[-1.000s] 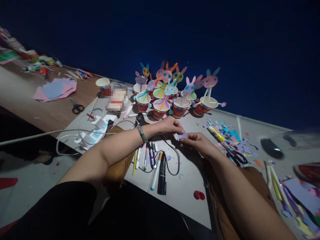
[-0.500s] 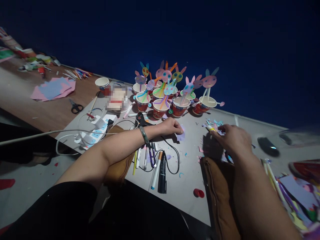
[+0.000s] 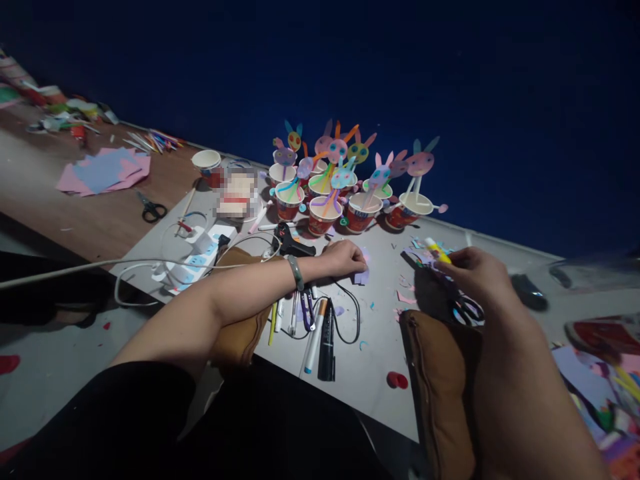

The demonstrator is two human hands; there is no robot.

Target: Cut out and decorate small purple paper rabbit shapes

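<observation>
My left hand (image 3: 345,259) rests on the white table with its fingertips pinched on a small purple paper piece (image 3: 363,272). My right hand (image 3: 473,267) holds a yellow glue stick (image 3: 438,251) between thumb and fingers, its pale end pointing left. Paper scraps (image 3: 406,293) in pink, blue and purple lie under and beside it. Below my right hand are black-handled scissors (image 3: 469,310). A black glue gun (image 3: 295,243) sits just behind my left wrist. Near my left forearm lie a black marker (image 3: 327,343) and a white marker (image 3: 315,339) with a blue tip.
Several red paper cups (image 3: 363,217) with paper animal figures stand along the back. A power strip (image 3: 200,257) with cables is at left, near an unadorned cup (image 3: 207,160). A red cap (image 3: 397,380) lies at the front edge, beside a brown bag (image 3: 437,393). A computer mouse (image 3: 530,292) is at right.
My right hand has lifted the glue stick slightly up and to the right, uncovering more of the scissors. My left hand has shifted a little and stays on the purple paper.
</observation>
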